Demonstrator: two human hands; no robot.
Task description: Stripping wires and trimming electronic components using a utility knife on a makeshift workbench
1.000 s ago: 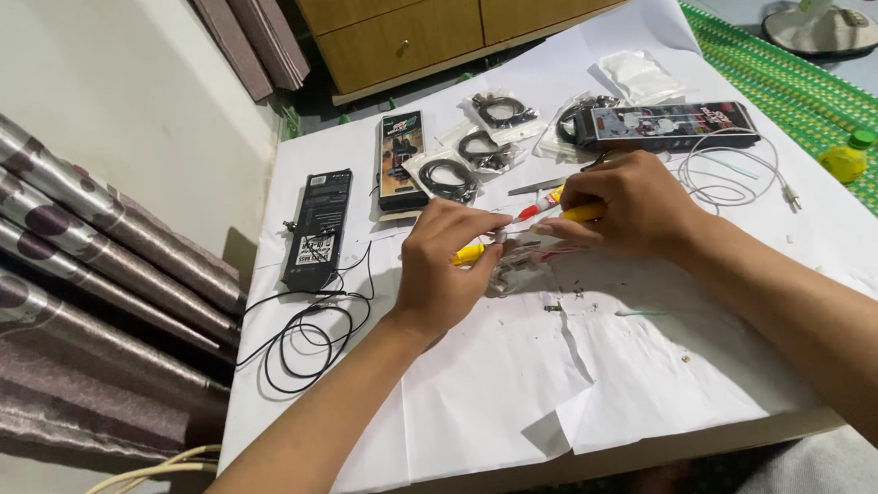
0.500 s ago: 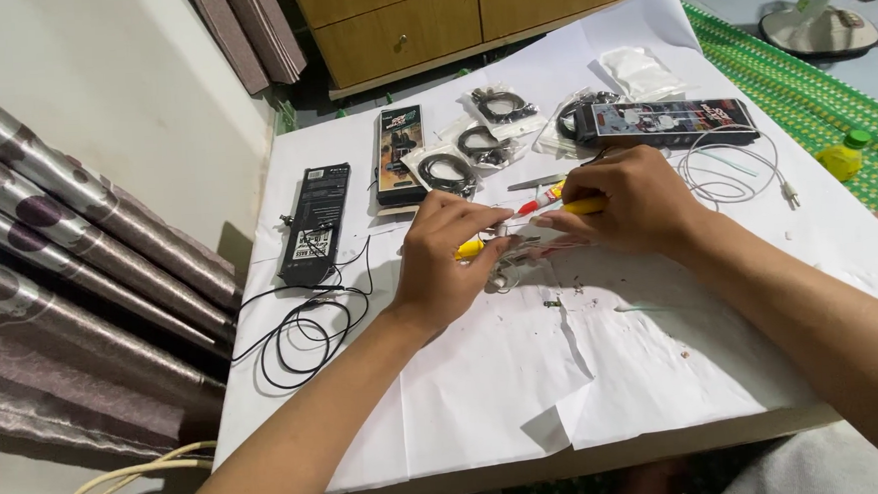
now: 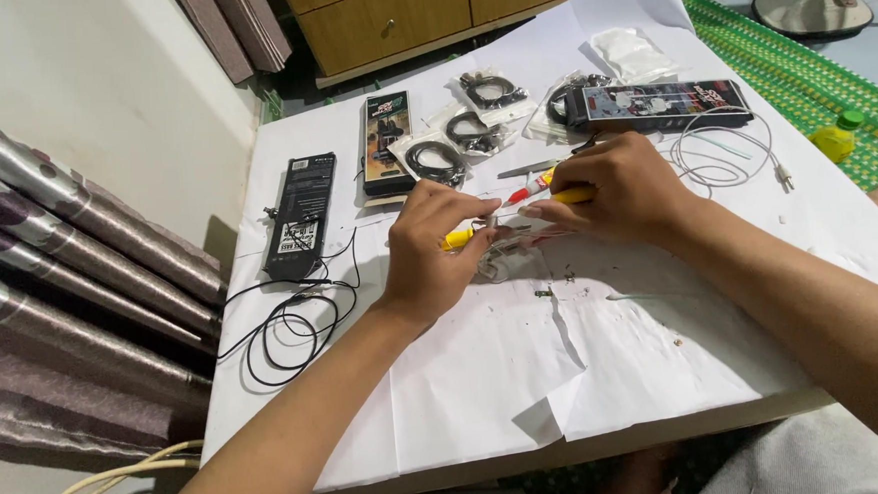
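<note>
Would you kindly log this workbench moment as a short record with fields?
Surface: table covered with white paper
Left hand: pinching a small part against the right hand's fingertips, over a yellow tool
Right hand: grip closed on a yellow-handled tool
Under hands: crumpled clear wrapper
Left side: black flat box, loose black cable
Far side: bagged black cables, long dark box, coiled white cable
</note>
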